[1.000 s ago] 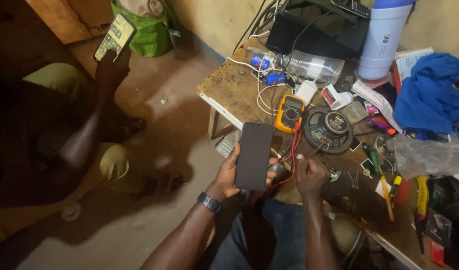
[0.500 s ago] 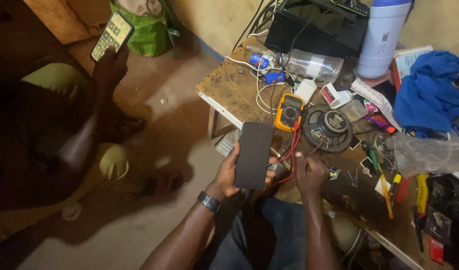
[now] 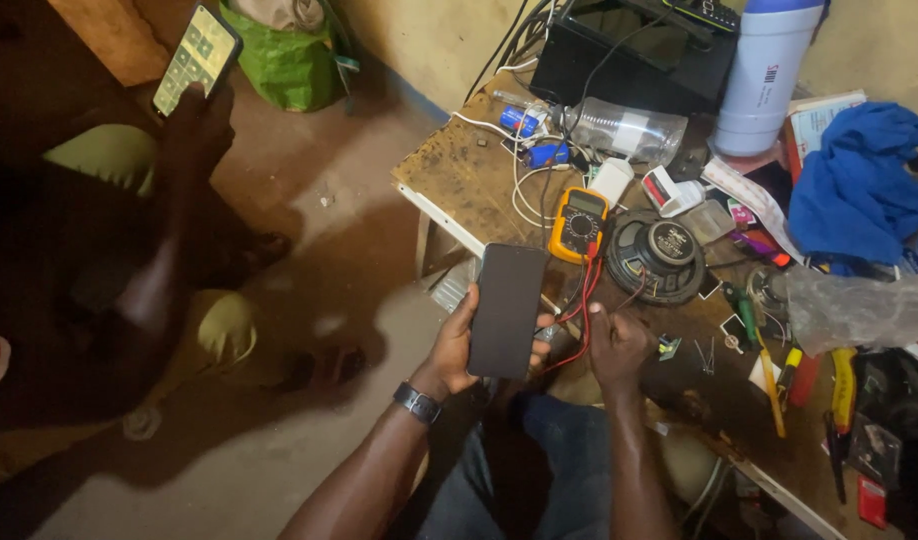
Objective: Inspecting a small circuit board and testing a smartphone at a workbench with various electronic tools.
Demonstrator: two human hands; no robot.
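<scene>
I see the dark phone (image 3: 506, 310), a thin, stiff, smooth and breakable slab, clamped by its long edges in my left hand (image 3: 457, 345) fingers; right hand (image 3: 616, 345) apparently pinches red probe leads (image 3: 582, 310) beside it, the yellow multimeter (image 3: 578, 223) beyond on the desk (image 3: 459, 170).

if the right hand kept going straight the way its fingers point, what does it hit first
Probably the red probe leads just beyond the right hand, then the yellow multimeter; depth is hard to judge from above.
</scene>
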